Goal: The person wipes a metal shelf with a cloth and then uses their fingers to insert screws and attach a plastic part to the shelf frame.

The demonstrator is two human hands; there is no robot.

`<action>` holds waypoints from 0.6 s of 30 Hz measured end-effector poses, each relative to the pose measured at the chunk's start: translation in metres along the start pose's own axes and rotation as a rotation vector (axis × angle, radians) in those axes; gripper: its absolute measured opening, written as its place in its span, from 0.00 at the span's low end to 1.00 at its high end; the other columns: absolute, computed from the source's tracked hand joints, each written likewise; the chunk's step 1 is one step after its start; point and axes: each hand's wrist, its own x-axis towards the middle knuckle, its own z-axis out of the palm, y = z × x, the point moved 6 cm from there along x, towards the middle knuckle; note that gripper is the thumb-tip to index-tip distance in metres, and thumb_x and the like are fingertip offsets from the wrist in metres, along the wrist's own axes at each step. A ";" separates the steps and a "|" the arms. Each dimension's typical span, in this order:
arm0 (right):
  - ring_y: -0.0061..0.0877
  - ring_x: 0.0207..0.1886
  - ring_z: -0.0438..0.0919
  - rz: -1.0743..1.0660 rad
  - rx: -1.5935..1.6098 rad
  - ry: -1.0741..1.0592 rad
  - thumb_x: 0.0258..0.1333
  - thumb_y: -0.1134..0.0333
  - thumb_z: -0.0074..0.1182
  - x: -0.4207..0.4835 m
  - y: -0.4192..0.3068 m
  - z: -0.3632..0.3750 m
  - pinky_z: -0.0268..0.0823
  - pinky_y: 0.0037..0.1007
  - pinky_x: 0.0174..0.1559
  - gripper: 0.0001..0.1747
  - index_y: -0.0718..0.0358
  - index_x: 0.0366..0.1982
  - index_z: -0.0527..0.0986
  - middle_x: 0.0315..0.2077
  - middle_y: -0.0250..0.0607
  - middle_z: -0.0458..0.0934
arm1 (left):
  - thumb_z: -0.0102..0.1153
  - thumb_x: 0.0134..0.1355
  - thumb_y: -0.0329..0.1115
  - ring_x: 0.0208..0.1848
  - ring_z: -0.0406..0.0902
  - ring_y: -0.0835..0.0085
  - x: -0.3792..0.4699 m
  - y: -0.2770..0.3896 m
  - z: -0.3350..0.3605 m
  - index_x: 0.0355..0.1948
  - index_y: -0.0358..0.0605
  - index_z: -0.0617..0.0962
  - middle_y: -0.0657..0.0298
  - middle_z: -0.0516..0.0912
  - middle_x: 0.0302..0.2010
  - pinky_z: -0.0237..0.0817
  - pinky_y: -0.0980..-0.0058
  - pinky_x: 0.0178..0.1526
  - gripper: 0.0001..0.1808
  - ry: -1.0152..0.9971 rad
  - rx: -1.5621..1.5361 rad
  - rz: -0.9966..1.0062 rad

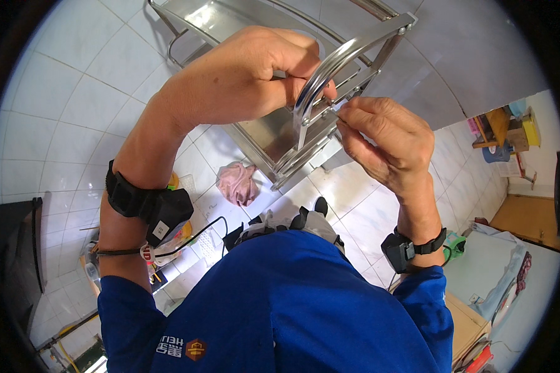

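Observation:
A shiny metal rack or trolley frame [354, 51] with a curved tubular handle stands upper centre, in front of me. My left hand [280, 70] reaches behind the curved tube, its fingertips bent at the slotted metal bars; what they pinch is hidden. From the other side my right hand [387, 140] has thumb and fingertips close together at a small bolt or fitting on the bars; whether it grips this part is unclear. Below the bars is a metal tray [266, 135]. Black devices are strapped to both my forearms.
A pink cloth [238, 184] lies on a white surface below the frame. A large grey panel [466, 51] stands right of the frame. Shelves with items [497, 126] are at far right, a light-blue surface [485, 265] lower right. A black cable hangs by my left arm.

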 end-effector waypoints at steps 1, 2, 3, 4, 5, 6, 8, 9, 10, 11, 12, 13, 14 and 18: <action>0.31 0.30 0.81 0.020 0.004 0.003 0.39 0.76 0.66 -0.001 0.001 0.000 0.73 0.28 0.30 0.10 0.64 0.29 0.81 0.29 0.40 0.81 | 0.62 0.58 0.29 0.30 0.74 0.73 0.000 0.001 0.000 0.39 0.40 0.85 0.62 0.77 0.28 0.65 0.75 0.32 0.08 -0.005 0.012 0.000; 0.30 0.29 0.81 0.015 0.002 0.002 0.39 0.78 0.66 -0.001 0.001 0.000 0.73 0.27 0.30 0.10 0.64 0.29 0.81 0.29 0.41 0.81 | 0.62 0.58 0.29 0.30 0.73 0.73 0.000 0.001 -0.001 0.39 0.40 0.85 0.62 0.77 0.27 0.64 0.74 0.32 0.09 -0.009 0.033 0.007; 0.30 0.29 0.81 0.010 0.000 0.001 0.38 0.79 0.66 -0.001 0.001 0.000 0.72 0.26 0.29 0.11 0.65 0.30 0.81 0.29 0.42 0.81 | 0.62 0.57 0.29 0.30 0.73 0.72 0.000 0.002 -0.001 0.39 0.41 0.86 0.62 0.76 0.27 0.64 0.74 0.32 0.09 -0.012 0.054 0.013; 0.29 0.28 0.81 0.005 -0.001 0.000 0.38 0.81 0.66 -0.002 0.001 0.001 0.72 0.24 0.29 0.11 0.66 0.30 0.82 0.29 0.42 0.81 | 0.63 0.57 0.29 0.30 0.73 0.72 0.000 0.002 -0.001 0.39 0.41 0.86 0.62 0.76 0.27 0.64 0.73 0.32 0.09 -0.016 0.076 0.019; 0.29 0.28 0.81 -0.004 -0.001 0.003 0.38 0.81 0.67 -0.002 0.001 0.001 0.72 0.24 0.29 0.11 0.66 0.30 0.82 0.29 0.42 0.81 | 0.63 0.56 0.29 0.30 0.72 0.71 0.000 0.002 -0.001 0.39 0.41 0.86 0.62 0.76 0.26 0.63 0.73 0.32 0.10 -0.022 0.093 0.029; 0.29 0.28 0.81 -0.013 -0.002 0.006 0.38 0.81 0.67 -0.002 0.001 0.002 0.72 0.24 0.29 0.11 0.66 0.30 0.82 0.29 0.42 0.81 | 0.63 0.56 0.29 0.30 0.72 0.71 0.000 0.003 -0.002 0.39 0.42 0.86 0.62 0.76 0.26 0.63 0.72 0.32 0.10 -0.028 0.110 0.038; 0.29 0.28 0.81 -0.025 -0.009 0.011 0.38 0.81 0.67 -0.002 0.000 0.002 0.72 0.25 0.29 0.12 0.66 0.30 0.81 0.29 0.42 0.81 | 0.63 0.54 0.29 0.29 0.71 0.70 0.001 0.002 -0.002 0.39 0.42 0.86 0.62 0.76 0.26 0.62 0.71 0.33 0.11 -0.034 0.123 0.063; 0.29 0.28 0.81 -0.028 -0.014 0.014 0.37 0.81 0.67 -0.002 -0.001 0.002 0.72 0.25 0.29 0.12 0.66 0.30 0.81 0.29 0.42 0.81 | 0.63 0.54 0.29 0.29 0.71 0.70 0.000 0.001 -0.002 0.39 0.42 0.86 0.62 0.76 0.25 0.62 0.71 0.33 0.11 -0.034 0.121 0.078; 0.29 0.28 0.81 -0.031 -0.019 0.017 0.37 0.81 0.67 -0.001 -0.002 0.001 0.72 0.25 0.29 0.12 0.65 0.30 0.81 0.29 0.42 0.81 | 0.63 0.53 0.28 0.29 0.71 0.69 0.000 0.001 -0.002 0.39 0.43 0.86 0.61 0.76 0.25 0.62 0.70 0.33 0.11 -0.035 0.119 0.093; 0.30 0.28 0.81 -0.039 -0.017 0.023 0.37 0.81 0.67 -0.001 -0.002 0.002 0.72 0.25 0.29 0.12 0.65 0.30 0.81 0.29 0.42 0.81 | 0.63 0.53 0.28 0.28 0.71 0.69 0.000 0.001 -0.003 0.39 0.43 0.86 0.61 0.76 0.25 0.62 0.70 0.32 0.11 -0.030 0.119 0.095; 0.30 0.28 0.81 -0.046 -0.017 0.029 0.37 0.81 0.67 -0.002 -0.002 0.002 0.72 0.25 0.29 0.12 0.65 0.30 0.81 0.29 0.42 0.81 | 0.63 0.52 0.28 0.28 0.70 0.69 0.000 0.001 -0.004 0.38 0.43 0.86 0.61 0.76 0.24 0.61 0.70 0.32 0.11 -0.026 0.117 0.098; 0.30 0.28 0.81 -0.054 -0.017 0.035 0.36 0.81 0.67 -0.002 -0.002 0.003 0.72 0.25 0.29 0.13 0.65 0.30 0.81 0.28 0.42 0.81 | 0.63 0.52 0.28 0.28 0.70 0.69 0.000 0.001 -0.004 0.38 0.43 0.87 0.61 0.75 0.24 0.61 0.71 0.32 0.11 -0.021 0.115 0.102; 0.30 0.28 0.81 -0.052 -0.021 0.039 0.36 0.81 0.67 -0.002 -0.003 0.003 0.72 0.25 0.29 0.12 0.65 0.30 0.81 0.28 0.42 0.81 | 0.63 0.51 0.28 0.28 0.70 0.69 0.001 0.002 -0.004 0.37 0.43 0.87 0.61 0.75 0.24 0.61 0.71 0.32 0.11 -0.025 0.115 0.119; 0.31 0.30 0.81 -0.028 -0.028 0.022 0.37 0.77 0.66 -0.002 -0.005 0.004 0.73 0.27 0.31 0.11 0.64 0.29 0.81 0.30 0.42 0.81 | 0.65 0.50 0.28 0.28 0.70 0.69 -0.001 0.000 -0.005 0.36 0.43 0.87 0.62 0.75 0.22 0.60 0.71 0.31 0.11 -0.022 0.089 0.148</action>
